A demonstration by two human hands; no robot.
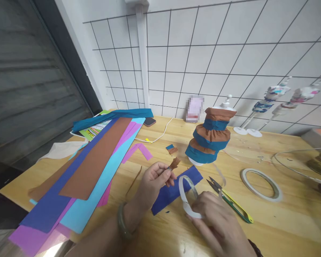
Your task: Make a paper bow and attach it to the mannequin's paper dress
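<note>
Between the closed fingertips of my left hand (157,176) is a small gathered piece of brown crepe paper (174,163). My right hand (216,216) grips a roll of white tape (182,192) by its lower edge, with the ring tilted upright. Beneath both hands a dark blue paper strip (171,194) lies flat on the wooden table. Just right of the tape rest thread snips (231,201) with yellow and green handles. Behind them stands a small dress form (210,137) wrapped in brown and teal paper bands.
Long coloured paper strips (96,157) overlap on the left, partly over a green booklet (92,132). A second tape roll (261,185) lies at right. Two small decorated forms (264,101) stand at the back, near a phone (149,122) and white cable (164,130).
</note>
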